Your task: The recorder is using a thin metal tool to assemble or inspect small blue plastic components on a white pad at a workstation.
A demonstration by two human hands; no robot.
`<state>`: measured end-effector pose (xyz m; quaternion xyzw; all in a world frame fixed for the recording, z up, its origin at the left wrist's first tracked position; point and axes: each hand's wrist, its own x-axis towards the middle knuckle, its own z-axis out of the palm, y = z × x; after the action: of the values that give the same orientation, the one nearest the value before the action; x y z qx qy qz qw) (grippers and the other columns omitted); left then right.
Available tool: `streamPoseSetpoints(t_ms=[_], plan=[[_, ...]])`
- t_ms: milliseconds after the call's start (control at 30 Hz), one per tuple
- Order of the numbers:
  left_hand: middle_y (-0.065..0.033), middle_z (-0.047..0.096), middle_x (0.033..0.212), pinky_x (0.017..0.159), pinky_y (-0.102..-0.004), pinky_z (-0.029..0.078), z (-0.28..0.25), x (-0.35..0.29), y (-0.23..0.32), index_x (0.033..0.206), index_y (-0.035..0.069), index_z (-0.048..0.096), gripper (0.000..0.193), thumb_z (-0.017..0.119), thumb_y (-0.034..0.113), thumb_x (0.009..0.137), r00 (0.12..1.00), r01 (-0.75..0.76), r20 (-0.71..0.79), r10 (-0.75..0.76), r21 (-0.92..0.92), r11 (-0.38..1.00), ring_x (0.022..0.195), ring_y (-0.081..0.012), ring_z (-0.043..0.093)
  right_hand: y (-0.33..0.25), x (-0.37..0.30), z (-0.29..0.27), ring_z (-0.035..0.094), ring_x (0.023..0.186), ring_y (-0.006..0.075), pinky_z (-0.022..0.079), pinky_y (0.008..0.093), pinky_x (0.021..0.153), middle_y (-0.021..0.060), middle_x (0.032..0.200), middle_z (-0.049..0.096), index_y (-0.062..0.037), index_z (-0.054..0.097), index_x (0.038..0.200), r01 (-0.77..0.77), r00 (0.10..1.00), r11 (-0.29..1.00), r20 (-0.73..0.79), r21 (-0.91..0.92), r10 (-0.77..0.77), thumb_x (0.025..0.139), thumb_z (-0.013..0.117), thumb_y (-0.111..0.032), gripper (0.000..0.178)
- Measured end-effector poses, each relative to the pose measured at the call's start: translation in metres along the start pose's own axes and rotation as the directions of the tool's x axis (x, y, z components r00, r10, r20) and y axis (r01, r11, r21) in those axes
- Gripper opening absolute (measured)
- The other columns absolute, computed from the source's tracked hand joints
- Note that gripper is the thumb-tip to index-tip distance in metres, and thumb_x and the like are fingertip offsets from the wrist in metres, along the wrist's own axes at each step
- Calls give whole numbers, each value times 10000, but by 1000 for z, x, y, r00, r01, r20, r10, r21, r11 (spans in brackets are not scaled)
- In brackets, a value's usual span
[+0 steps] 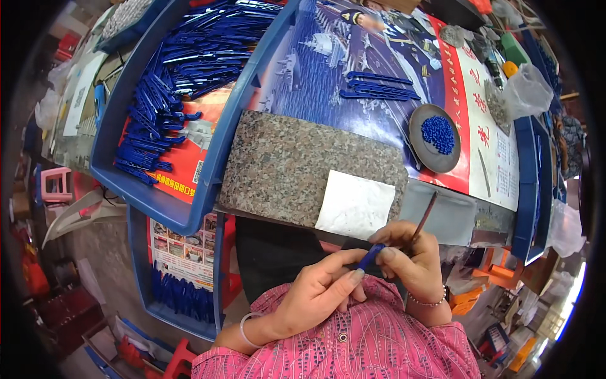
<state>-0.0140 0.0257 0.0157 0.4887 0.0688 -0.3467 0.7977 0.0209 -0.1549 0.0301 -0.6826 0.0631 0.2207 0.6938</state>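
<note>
Red characters (pixel 478 104) on poster (pixel 379 117), yellow on liner (pixel 189 151).

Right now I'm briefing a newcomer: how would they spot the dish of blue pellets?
Start at the speckled stone slab. Beyond its far right corner, on the poster, sits a dark dish. Unlike the long blue strips nearby, it is roundish and holds small blue pellets.

Workshop: tray (pixel 245 85) heaped with blue parts (pixel 202 54), dish (pixel 437 163) of pellets (pixel 437 134).
</note>
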Motion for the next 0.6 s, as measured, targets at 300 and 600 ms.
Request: streamPoseSetpoints(t_ms=[300,600], plan=[[-103,610,816,598,-214,482,12,2,-4,1157,-7,402,259,463,99,929,993,102,61,-97,-86,991,647,-103,581,6,-7,-13,469,489,57,370,178,444,51,679,567,38,569,919,-72,997,981,52,180,64,817,564,-52,136],[-102,599,795,572,-216,477,20,8,-3,1086,4,421,181,431,83,924,988,151,47,-146,-134,979,600,-118,581,14,-10,-20,456,500,49,359,174,458,48,687,563,34,562,930,-124,989,969,101,213,104,830,542,-45,130]])
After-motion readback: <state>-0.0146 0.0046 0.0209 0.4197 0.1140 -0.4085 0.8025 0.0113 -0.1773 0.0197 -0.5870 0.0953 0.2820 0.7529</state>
